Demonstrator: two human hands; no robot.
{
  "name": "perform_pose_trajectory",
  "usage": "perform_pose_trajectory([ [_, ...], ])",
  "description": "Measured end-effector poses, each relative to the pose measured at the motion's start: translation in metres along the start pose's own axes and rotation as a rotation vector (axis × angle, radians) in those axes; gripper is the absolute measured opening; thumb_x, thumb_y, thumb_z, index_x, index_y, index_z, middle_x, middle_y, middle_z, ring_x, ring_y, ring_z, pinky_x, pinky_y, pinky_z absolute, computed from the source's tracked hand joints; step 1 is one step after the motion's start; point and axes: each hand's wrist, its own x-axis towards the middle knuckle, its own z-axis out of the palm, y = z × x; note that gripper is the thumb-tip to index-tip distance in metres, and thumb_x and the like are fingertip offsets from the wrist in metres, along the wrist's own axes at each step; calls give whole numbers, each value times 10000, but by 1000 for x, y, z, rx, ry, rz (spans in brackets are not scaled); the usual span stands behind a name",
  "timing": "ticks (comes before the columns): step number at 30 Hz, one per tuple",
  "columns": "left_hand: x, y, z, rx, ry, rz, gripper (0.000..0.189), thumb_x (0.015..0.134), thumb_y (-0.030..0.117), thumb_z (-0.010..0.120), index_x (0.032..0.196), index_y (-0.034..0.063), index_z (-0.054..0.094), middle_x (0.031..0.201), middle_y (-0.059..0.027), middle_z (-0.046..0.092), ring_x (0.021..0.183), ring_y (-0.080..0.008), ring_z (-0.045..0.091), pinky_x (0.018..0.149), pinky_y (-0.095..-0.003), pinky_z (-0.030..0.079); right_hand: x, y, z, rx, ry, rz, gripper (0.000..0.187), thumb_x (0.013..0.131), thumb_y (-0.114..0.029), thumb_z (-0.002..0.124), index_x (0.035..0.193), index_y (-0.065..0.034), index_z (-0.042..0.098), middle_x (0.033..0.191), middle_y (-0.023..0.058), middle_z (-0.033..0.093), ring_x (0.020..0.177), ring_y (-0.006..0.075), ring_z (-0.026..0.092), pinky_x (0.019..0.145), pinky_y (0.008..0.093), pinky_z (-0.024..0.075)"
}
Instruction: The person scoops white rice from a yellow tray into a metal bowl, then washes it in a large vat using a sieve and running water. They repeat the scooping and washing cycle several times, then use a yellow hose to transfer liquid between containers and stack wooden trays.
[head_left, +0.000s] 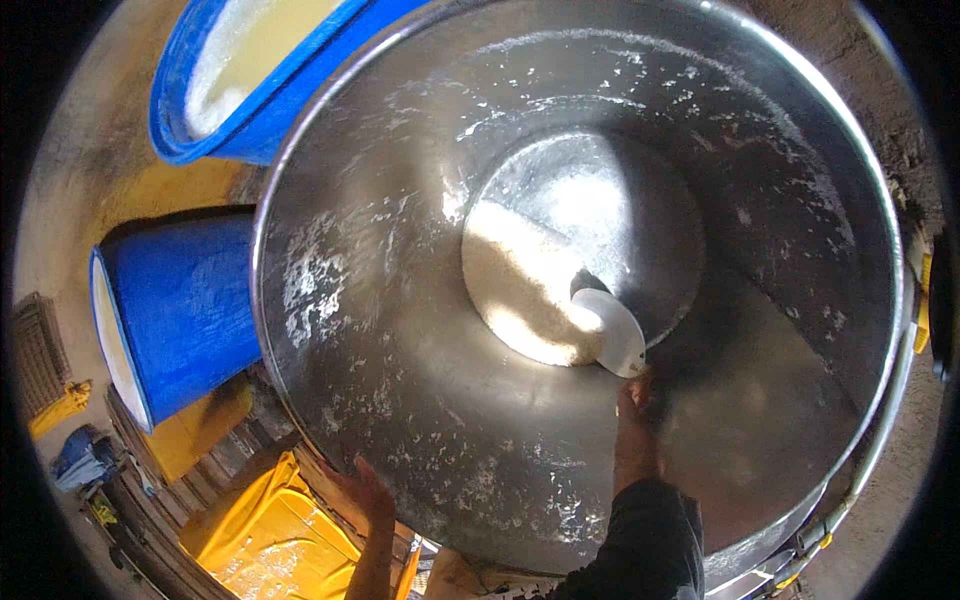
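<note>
A large round metal vat (450, 450) fills most of the view. My right hand (636, 394) reaches down inside it, closed on the edge of a pale, roughly round scoop or dish (615, 330). The far end of that piece is at the vat's bottom, beside a pale whitish substance (517, 277) lying on one side of the bottom. White residue marks the inner wall. My left hand (367, 491) is at the vat's near left rim, fingers spread; whether it touches the rim is unclear.
Two blue plastic drums (187, 307) (262, 112) stand at the left, both with pale contents. A wet yellow plastic container or cover (289, 532) lies at lower left beside wooden slats (187, 487). A metal pipe (874, 450) curves along the vat's right side.
</note>
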Motion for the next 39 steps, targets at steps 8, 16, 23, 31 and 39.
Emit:
perform_pose_trajectory([
  [8,6,-31,15,165,52,3,774,1010,219,577,1589,-59,146,1586,-340,269,1460,-458,320,1212,-517,257,-66,-33,107,162,-443,-72,439,983,-459,538,1074,-40,632,930,130,676,790,294,663,654,447,549],
  [16,1,-43,17,14,30,-60,766,1019,243,564,1589,-63,155,1595,-335,252,1465,-466,299,1221,-513,242,-62,-70,201,819,-1235,-108,459,979,-456,517,1065,-24,645,870,119,671,705,280,650,598,459,541],
  [23,2,-38,16,1,68,74,821,1011,341,593,1587,-59,166,1585,-320,297,1461,-455,331,1214,-517,255,-72,-121,138,959,-1452,-157,491,991,-459,465,1054,-9,650,807,127,675,636,297,666,575,518,565],
  [31,2,-67,5,-511,-5,224,762,1044,408,536,1569,-65,251,1571,-319,344,1461,-456,346,1213,-496,261,-205,-136,-182,691,-1376,-248,100,915,-74,666,850,-17,616,607,51,569,465,178,560,445,352,515],
  [39,-112,-283,56,-549,-238,312,488,1040,419,497,1356,54,561,1246,-248,599,1146,-394,587,1005,-487,454,-370,-63,-441,576,-1353,-467,136,972,-152,560,1022,-29,588,688,26,543,550,182,540,512,353,480],
])
